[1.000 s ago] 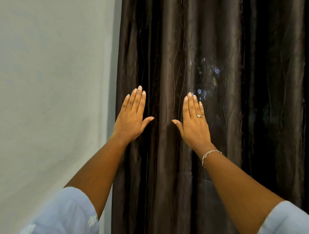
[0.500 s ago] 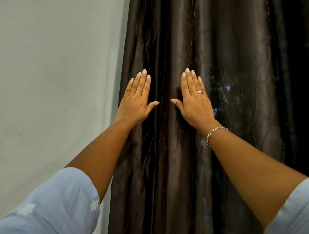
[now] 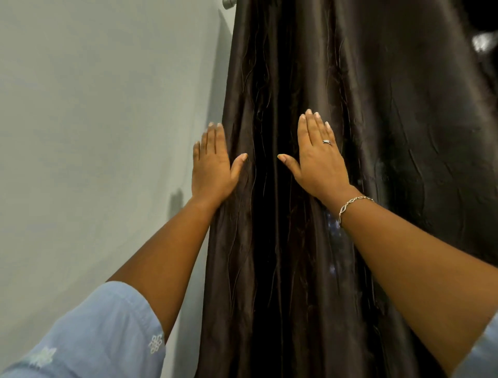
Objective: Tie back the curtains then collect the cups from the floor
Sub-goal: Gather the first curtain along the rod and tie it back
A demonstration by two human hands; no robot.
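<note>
Plain pale wall [image 3: 94,135], metal rod end [image 3: 229,3]

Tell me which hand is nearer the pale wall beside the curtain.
Left. The left hand lies flat at the edge of the curtain, beside the wall; the right hand rests flat further in on the folds.

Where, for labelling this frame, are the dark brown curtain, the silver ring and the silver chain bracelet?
Dark brown curtain [image 3: 404,175]: head view, broad shiny fold.
Silver ring [image 3: 327,142]: head view, its setting.
Silver chain bracelet [image 3: 351,203]: head view, its middle links.
</note>
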